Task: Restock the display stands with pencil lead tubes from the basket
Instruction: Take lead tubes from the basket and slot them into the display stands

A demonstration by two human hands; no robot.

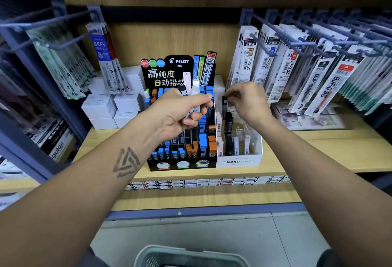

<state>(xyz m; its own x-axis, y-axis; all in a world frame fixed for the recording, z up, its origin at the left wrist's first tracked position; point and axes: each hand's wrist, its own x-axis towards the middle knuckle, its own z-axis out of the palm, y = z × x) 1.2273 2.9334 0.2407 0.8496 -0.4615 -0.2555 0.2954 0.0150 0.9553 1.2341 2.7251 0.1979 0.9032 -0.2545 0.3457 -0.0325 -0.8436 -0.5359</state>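
two display stands sit side by side on the wooden shelf (318,152). black pilot stand (180,118) on the left, header reads "pilot" with chinese text and printed tubes marked "0.5 hb" and "neo-x"; its slots hold blue and orange lead tubes, some marked "hb". white mono stand (239,156) touches its right side, front reads "mono graph mg", holds black, white and pale pink tubes.

left hand (180,112) is raised in front of the pilot stand, fingers curled round a small bunch of lead tubes (194,93), white, black and pale pink, tops sticking up above the fist. forearm has a triangle tattoo. right hand (246,101) hovers over the back rows of the mono stand, thumb and forefinger pinching something small and dark (225,98) at the fingertips, too blurred to say for sure it's a tube.

green basket (191,256) at the bottom edge, on the floor below the shelf, contents mostly out of view.

hanging refill packs (297,65) on pegs to the right read "jf-0.5" and "bjf-0.5"; a pack on the left reads "brfv". white boxes (112,107) stacked left of the pilot stand.
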